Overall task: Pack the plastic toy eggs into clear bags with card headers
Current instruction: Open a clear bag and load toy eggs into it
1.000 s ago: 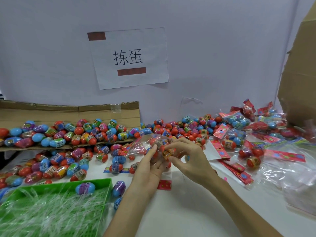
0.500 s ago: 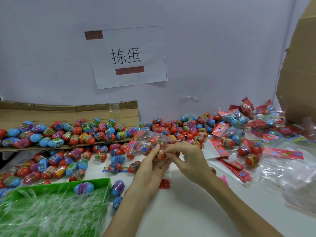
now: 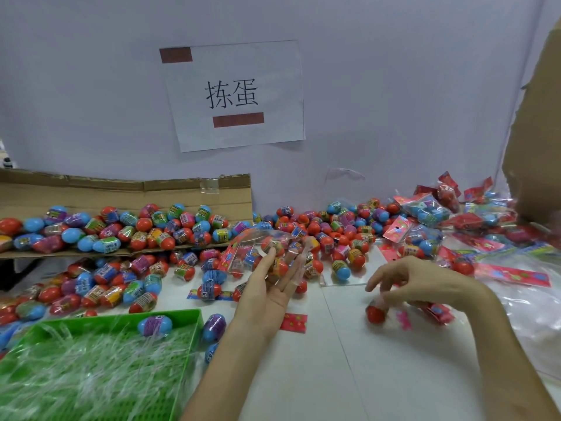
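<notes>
White tabletop (image 3: 334,375) runs back to a pale wall bearing a taped paper sign (image 3: 233,95). At the near left sits a green plastic mesh tray (image 3: 188,314) full of thin shredded clear strips, with one glossy blue-and-purple egg (image 3: 154,326) lying on them. Behind it a flat brown cardboard flap (image 3: 127,189) carries a heap of smooth plastic toy eggs (image 3: 121,229) in red, blue and purple, each banded with a printed label, and more are scattered across the tabletop below. Left of centre, the left hand (image 3: 267,287) is raised, thumb and long fingers gripping a crinkly clear plastic bag (image 3: 264,244) that already has several eggs in it. The bag's pink-red card header (image 3: 230,253) points left, and the end at the fingers faces right. Well apart to the right, a loose red egg (image 3: 375,312) lies on the tabletop right under the right hand (image 3: 425,284), whose fingers are spread and bent downward without closing on anything. Motion blur hides whether they touch the egg and which way its long axis lies. The right hand is much the nearer, so it would likely pick up this egg and carry it left to the bag. Farther right are filled header bags (image 3: 425,208), flat empty bags (image 3: 513,273) and a tall cardboard box (image 3: 534,117).
</notes>
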`<action>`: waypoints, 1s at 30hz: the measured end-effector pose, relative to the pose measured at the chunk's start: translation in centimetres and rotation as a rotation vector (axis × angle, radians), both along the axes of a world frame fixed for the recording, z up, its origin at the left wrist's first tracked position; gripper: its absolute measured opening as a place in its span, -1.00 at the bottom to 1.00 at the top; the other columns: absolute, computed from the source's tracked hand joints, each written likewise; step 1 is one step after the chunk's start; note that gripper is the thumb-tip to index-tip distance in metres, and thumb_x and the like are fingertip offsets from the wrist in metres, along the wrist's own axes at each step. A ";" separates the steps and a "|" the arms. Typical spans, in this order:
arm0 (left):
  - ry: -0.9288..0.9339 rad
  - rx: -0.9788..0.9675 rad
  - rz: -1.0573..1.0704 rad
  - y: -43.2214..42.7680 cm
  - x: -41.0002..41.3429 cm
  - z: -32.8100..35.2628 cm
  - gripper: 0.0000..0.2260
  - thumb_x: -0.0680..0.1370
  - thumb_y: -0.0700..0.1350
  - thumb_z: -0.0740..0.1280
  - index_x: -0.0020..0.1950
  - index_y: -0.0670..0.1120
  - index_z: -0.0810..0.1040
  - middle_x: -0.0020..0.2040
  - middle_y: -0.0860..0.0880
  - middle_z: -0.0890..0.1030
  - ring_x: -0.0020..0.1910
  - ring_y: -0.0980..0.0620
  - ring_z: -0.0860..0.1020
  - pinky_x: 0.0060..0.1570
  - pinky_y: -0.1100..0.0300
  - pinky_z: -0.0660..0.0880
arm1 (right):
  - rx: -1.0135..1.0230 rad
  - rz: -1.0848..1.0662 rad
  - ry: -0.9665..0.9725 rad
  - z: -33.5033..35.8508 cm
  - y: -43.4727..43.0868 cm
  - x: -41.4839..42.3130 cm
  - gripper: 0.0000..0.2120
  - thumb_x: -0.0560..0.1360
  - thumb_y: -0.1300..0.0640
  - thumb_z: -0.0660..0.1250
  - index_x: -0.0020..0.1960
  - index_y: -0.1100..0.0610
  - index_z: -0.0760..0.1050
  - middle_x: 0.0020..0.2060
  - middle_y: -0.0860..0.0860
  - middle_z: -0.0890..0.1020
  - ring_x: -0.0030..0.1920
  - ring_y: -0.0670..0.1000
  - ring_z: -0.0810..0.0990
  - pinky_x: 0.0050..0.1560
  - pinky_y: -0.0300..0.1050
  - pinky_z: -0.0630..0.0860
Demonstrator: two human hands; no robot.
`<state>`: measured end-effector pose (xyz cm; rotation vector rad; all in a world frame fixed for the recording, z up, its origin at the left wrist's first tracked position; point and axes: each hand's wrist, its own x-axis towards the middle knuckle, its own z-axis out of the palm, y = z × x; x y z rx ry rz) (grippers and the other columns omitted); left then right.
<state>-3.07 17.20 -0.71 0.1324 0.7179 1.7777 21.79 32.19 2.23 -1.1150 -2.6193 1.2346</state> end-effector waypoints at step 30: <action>0.080 -0.010 -0.067 -0.3 1.1 0.2 -0.61 0.52 -0.08 0.44 0.30 -0.24 0.58 0.13 -0.27 0.71 0.07 -0.17 0.73 -0.15 0.08 0.69 | 0.624 -0.267 0.851 -2.9 -6.8 -10.5 -0.80 0.43 0.31 0.56 0.01 0.13 0.69 -0.14 -0.10 0.70 -0.19 -0.11 0.65 -0.19 -0.15 0.65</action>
